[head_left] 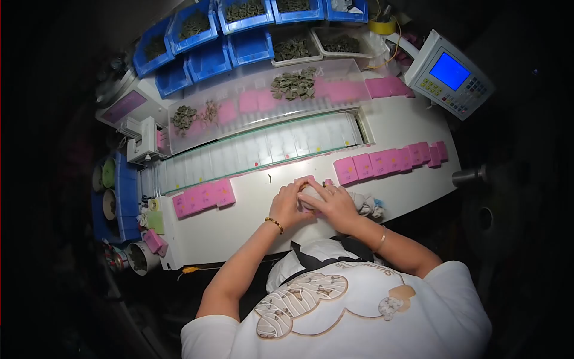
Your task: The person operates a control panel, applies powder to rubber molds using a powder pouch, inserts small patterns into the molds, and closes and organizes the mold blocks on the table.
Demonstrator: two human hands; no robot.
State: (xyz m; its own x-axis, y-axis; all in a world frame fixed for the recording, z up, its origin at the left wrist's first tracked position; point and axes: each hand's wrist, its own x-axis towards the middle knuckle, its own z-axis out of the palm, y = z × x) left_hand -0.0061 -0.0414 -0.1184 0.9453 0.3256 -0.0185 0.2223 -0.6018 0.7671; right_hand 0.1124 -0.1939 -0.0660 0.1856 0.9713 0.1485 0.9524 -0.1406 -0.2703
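Observation:
My left hand (287,205) and my right hand (336,207) meet at the front middle of the white worktable, fingertips close together. Between them they grip a small white-and-pink thing (308,196), mostly hidden by the fingers; I cannot tell its kind. A crumpled whitish cloth (372,206) lies right beside my right hand. Just beyond the hands, a row of pink blocks (382,163) with dark marks on them runs off to the right. Another group of pink blocks (204,198) stands to the left of my left hand. A small dark sliver (269,178) lies on the table.
A glass-covered strip of white pieces (257,152) crosses the table. Behind it, a clear tray (239,124) holds dark green piles. Blue bins (251,46) line the back. A control panel (451,72) stands at the right. A metal can (142,257) sits off the left edge.

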